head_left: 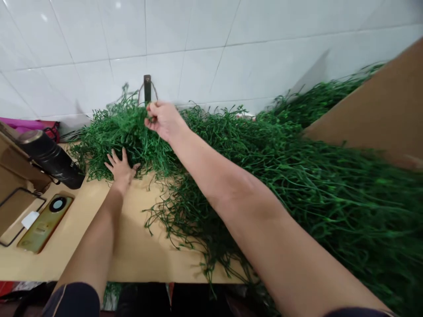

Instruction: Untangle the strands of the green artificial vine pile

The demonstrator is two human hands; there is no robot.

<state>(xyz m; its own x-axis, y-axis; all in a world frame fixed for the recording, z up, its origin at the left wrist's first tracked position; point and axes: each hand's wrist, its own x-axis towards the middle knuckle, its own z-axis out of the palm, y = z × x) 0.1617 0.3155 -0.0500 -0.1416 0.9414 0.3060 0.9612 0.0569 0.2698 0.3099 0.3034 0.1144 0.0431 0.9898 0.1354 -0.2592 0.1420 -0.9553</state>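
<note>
A bushy bunch of thin green sprigs (115,127), which look like artificial greenery, lies against the wall on the table's left part. My left hand (122,169) presses on its front edge with the fingers spread. My right hand (165,119) is closed in a pinch at the bunch's upper right, with green bits at its fingertips; exactly how much it holds is hidden. Just behind that hand, a dark upright strip with a cord loop (147,88) stands against the wall. Under and beyond my right forearm spreads a much larger heap of the same green stems (324,189).
On the left are a black bottle (53,156), tilted, a phone in a yellowish case (46,223) and a thin black frame (20,215). A cardboard flap (373,110) juts in at right. Loose stems hang over the front edge of the tan tabletop (132,246). White tiles (185,26) back it.
</note>
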